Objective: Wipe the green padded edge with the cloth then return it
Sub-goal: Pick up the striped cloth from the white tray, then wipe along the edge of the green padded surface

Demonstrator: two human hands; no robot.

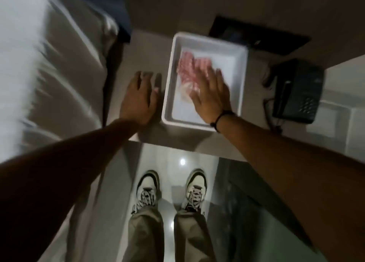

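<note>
A pink patterned cloth (188, 66) lies crumpled inside a white rectangular tray (242, 79) on a low beige surface. My right hand (211, 95) reaches into the tray, fingers spread, lying flat on the near part of the cloth. My left hand (139, 98) hovers just left of the tray with fingers apart, holding nothing. The green padded edge does not show in this blurred frame.
A bed with pale bedding (59, 74) fills the left side. A black telephone (298, 91) with a cord sits right of the tray, and a dark flat object (256, 34) lies behind it. My shoes (171, 190) stand on glossy floor tiles below.
</note>
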